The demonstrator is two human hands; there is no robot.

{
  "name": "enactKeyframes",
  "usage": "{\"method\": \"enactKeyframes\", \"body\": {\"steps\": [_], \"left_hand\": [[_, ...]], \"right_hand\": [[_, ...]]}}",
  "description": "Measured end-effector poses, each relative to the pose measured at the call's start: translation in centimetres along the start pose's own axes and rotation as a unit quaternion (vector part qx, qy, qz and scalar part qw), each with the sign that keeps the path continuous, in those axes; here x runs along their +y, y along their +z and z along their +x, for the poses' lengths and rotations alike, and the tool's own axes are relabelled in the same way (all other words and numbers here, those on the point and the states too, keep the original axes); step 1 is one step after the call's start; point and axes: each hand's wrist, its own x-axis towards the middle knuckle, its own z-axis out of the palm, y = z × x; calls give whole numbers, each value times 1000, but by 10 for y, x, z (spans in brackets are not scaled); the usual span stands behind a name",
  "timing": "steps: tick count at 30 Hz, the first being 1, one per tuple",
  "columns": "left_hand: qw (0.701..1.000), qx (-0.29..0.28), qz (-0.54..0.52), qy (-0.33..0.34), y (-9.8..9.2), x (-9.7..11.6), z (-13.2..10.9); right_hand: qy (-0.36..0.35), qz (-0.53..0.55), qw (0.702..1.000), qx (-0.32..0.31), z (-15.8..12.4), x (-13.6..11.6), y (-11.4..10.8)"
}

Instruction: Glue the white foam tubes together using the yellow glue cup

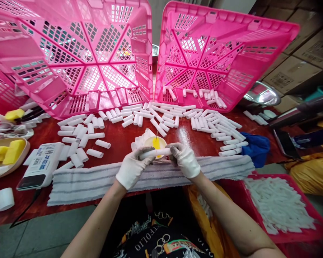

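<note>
A white tube (pixel 157 153) lies level between my hands, above the front edge of the table. My left hand (pixel 136 165), in a white glove with grey-stained fingertips, is closed round the tube's left end. At the right end, my right hand (pixel 182 159) pinches it in a matching glove. Just behind the tube sits a small pale bowl (pixel 163 142) holding something yellow (pixel 156 144), with a thin stick standing up in it. The tube hides part of the bowl. Crumpled white tissue (pixel 142 139) lies beside the bowl. Under my hands runs a striped towel (pixel 91 182).
Many loose white tubes (pixel 226 129) cover the red table. Two pink baskets (pixel 90 66) stand tipped on their sides behind. At left are a white device (pixel 41 166) and a dish (pixel 25 150) with yellow sponges. A red crate (pixel 281 236) of white pieces stands low right.
</note>
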Motion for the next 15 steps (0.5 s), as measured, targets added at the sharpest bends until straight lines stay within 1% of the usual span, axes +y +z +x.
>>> {"method": "enactKeyframes", "body": {"steps": [2,4,6,7,8,9,11,12,13,14,15], "left_hand": [[997,-7,70,10,1,0,-2],[987,12,156,32,2,0,-3],[973,38,225,39,6,-2,-2],[969,44,242,28,9,-3,-1],[968,39,249,13,13,-5,0],[968,27,249,-3,18,-7,1],[971,7,239,-26,30,-10,2],[971,11,237,-26,36,-11,1],[970,25,240,-19,42,-13,0],[968,48,245,-5,47,-13,-1],[965,73,252,13,52,-14,-3]], "right_hand": [[15,-47,999,-4,0,-5,-1],[4,-113,994,2,-3,-8,-2],[-45,-184,981,36,-9,-9,-2],[-83,-224,970,46,-13,-8,-2],[-128,-272,952,51,-17,-7,-2],[-177,-326,927,51,-21,-5,-3],[-272,-429,859,60,-26,-1,-4],[-308,-466,826,77,-27,0,-4],[-327,-486,804,103,-28,0,-5],[-326,-492,796,132,-28,0,-5],[-310,-488,802,150,-28,0,-5]]}}
